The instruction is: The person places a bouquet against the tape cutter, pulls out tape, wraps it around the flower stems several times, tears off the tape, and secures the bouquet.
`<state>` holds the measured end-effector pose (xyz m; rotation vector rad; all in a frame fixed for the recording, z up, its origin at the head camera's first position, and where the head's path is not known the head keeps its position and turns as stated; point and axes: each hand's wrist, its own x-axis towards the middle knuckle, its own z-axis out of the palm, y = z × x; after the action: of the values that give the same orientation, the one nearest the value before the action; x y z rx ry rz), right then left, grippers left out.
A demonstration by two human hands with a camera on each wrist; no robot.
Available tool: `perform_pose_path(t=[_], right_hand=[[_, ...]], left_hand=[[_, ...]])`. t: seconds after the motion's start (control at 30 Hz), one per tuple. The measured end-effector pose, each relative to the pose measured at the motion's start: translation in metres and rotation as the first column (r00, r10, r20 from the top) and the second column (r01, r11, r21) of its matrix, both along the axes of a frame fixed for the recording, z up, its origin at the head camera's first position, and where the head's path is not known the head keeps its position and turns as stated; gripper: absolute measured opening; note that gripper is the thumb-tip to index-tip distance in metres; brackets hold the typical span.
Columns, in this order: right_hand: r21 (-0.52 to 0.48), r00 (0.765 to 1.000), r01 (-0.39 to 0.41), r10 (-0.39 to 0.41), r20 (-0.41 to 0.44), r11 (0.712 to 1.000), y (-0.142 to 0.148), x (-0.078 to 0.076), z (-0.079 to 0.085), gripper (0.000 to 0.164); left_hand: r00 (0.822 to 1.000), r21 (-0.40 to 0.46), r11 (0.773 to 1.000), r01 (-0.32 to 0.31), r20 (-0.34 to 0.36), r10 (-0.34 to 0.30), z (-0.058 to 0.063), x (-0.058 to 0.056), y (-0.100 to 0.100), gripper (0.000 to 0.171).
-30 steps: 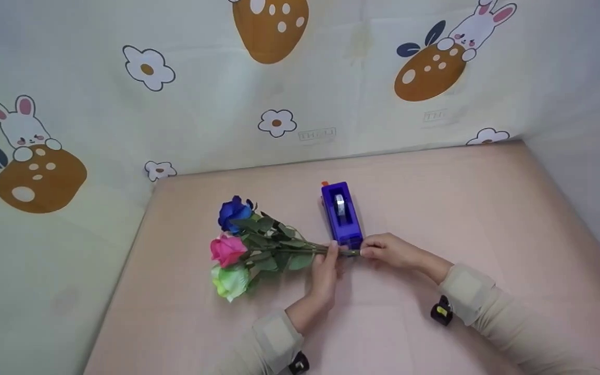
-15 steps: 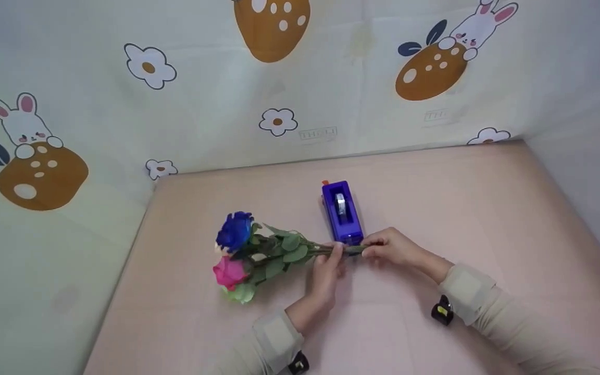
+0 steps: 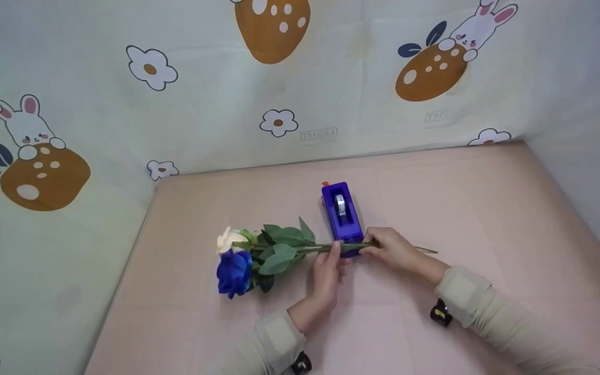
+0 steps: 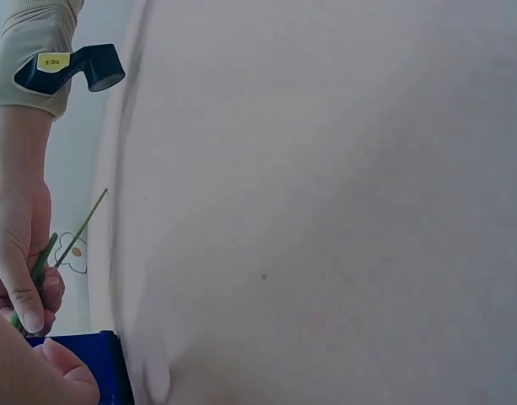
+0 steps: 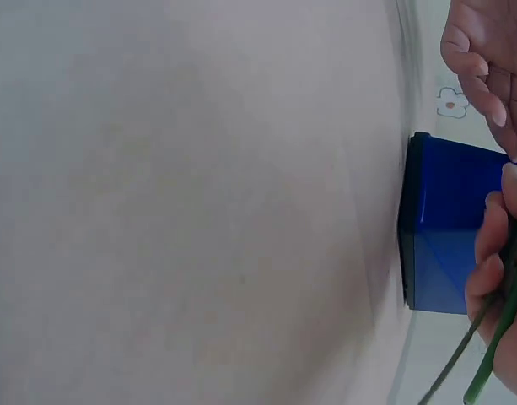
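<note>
A bunch of roses lies sideways in the head view, its blue rose [image 3: 234, 273] and cream rose [image 3: 230, 240] pointing left above green leaves [image 3: 279, 258]. Its stems [image 3: 353, 246] run right, across the front end of a blue-purple tape dispenser [image 3: 342, 211]. My left hand [image 3: 326, 276] grips the stems near the leaves, thumb on top. Farther right, my right hand [image 3: 392, 251] pinches the stems near their ends; one thin stem sticks out past the wrist. In the right wrist view, stem ends [image 5: 503, 346] emerge below the curled fingers [image 5: 487, 278]. Any other blooms are hidden.
A pale pink cloth covers the table [image 3: 461, 208]. Behind it rises a whitish wall sheet [image 3: 216, 104] with printed rabbits and flowers. Each sleeve cuff carries a small black camera [image 3: 440, 312]. The dispenser holds a roll of tape [image 3: 340, 204].
The bunch has turned about its stems: the blue rose moved from top to bottom, cream came up, pink and green went out of sight. The right hand now lies farther along over the stems.
</note>
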<state>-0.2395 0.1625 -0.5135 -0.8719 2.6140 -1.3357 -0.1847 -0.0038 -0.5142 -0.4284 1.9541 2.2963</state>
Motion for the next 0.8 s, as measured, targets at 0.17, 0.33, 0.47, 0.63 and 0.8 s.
perform_pose_path(t=[0.17,0.33,0.47,0.63,0.8], right_hand=[[-0.03,0.999,0.041,-0.041,-0.006,0.999,-0.003,0.001,-0.002,0.015],[0.047,0.982,0.155,-0.159,0.097,0.987,-0.01,0.003,0.004,0.03],[0.21,0.926,0.225,-0.276,0.256,0.951,-0.014,0.002,0.014,0.048],[0.287,0.838,0.173,-0.293,0.459,0.942,-0.015,-0.002,0.021,0.054],[0.268,0.819,0.167,-0.285,0.498,0.949,-0.015,-0.006,0.022,0.048]], left_hand=[[0.999,0.004,0.999,-0.035,0.008,0.035,0.0,-0.001,0.001,0.037],[1.0,0.034,0.999,-0.025,0.004,0.025,0.0,0.0,0.001,0.037],[1.0,0.052,0.998,-0.023,0.018,0.022,-0.001,-0.001,0.0,0.033],[1.0,0.059,0.998,-0.024,0.007,0.024,0.0,-0.002,0.0,0.028],[1.0,0.054,0.998,-0.013,0.022,0.012,-0.003,0.0,0.0,0.03]])
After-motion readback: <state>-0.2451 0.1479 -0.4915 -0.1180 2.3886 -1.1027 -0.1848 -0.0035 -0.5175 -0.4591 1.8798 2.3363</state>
